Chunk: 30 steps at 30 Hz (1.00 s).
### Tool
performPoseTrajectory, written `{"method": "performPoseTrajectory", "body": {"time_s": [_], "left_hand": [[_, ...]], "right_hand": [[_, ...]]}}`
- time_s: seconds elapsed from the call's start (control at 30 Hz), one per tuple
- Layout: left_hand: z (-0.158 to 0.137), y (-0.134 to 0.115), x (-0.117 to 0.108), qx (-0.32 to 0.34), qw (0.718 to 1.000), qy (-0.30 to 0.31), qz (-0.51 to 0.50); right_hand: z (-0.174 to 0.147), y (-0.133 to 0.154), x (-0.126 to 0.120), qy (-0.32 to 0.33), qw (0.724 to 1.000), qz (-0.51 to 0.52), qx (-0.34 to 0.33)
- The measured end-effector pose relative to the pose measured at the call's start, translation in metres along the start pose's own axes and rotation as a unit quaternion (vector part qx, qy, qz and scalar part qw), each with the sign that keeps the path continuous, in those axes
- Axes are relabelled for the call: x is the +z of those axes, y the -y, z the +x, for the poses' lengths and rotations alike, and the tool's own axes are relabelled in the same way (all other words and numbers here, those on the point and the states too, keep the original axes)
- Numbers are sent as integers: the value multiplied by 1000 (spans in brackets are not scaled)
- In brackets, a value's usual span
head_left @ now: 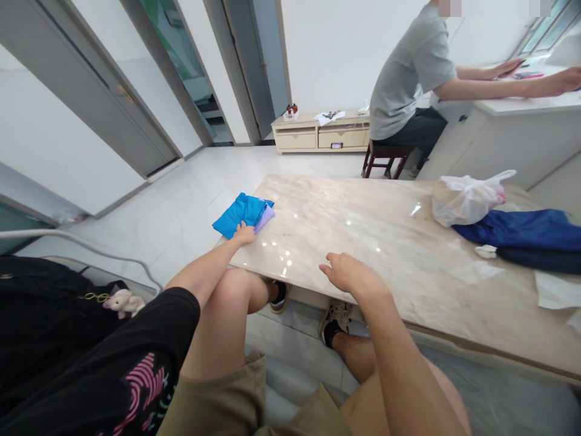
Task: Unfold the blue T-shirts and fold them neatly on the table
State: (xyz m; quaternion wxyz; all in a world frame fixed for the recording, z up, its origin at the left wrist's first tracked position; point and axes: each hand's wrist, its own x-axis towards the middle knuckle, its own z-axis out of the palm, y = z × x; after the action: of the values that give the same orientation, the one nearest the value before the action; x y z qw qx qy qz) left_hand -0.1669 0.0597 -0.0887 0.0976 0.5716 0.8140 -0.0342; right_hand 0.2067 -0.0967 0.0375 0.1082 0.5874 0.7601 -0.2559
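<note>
A folded bright blue cloth [240,213] lies at the left end of the marble-topped table, partly past its edge. Against it is a folded light purple cloth [265,219], mostly covered by the blue one. My left hand [246,232] rests on the near side of the blue cloth with its fingers spread, not visibly gripping it. Over the table's near edge, my right hand [344,271] is held with thumb and forefinger apart and nothing in it. Its other fingers are partly hidden behind the hand.
Toward the right of the table [318,221] are a white plastic bag [465,197], dark blue clothing [526,233] and white paper [556,293]. A person in a grey shirt [406,79] sits beyond at a white counter [521,106]. A black bag [40,321] is at my left.
</note>
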Motion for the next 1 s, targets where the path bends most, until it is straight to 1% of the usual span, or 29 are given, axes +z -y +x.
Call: {"method": "performPoseTrajectory", "body": {"time_s": [0.1,0.23,0.33,0.47,0.6,0.67,0.73,0.8,0.87,0.93,1.0], "left_hand": [[1,-4,5,-25,1000,4,-15],[3,-4,5,-57,997,-21,-40],[4,2,4,-54,996,-46,-58],[3,12,3,-50,993,-83,-72],[-2,17,3,-59,981,-141,-118],[-3,15,-2,-67,968,-179,-161],[0,8,-11,-57,950,-224,-212],[6,-7,-28,-9,925,-272,-266],[9,-31,-50,79,894,-304,-318],[2,-60,-76,193,857,-307,-367],[-21,-90,-103,305,812,-290,-405]], "right_hand": [[0,1,0,-1,1000,-2,-1],[4,-4,3,-16,1000,5,-9],[9,-10,6,-24,1000,9,-2],[14,-16,8,-12,1000,5,9],[16,-17,12,-12,1000,11,6],[18,-18,16,-16,1000,13,7],[21,-20,22,-20,1000,13,6],[23,-24,28,-23,1000,13,1],[25,-29,32,-36,999,17,-12],[27,-33,32,-64,997,23,-22],[28,-35,28,-108,993,32,-19]]}}
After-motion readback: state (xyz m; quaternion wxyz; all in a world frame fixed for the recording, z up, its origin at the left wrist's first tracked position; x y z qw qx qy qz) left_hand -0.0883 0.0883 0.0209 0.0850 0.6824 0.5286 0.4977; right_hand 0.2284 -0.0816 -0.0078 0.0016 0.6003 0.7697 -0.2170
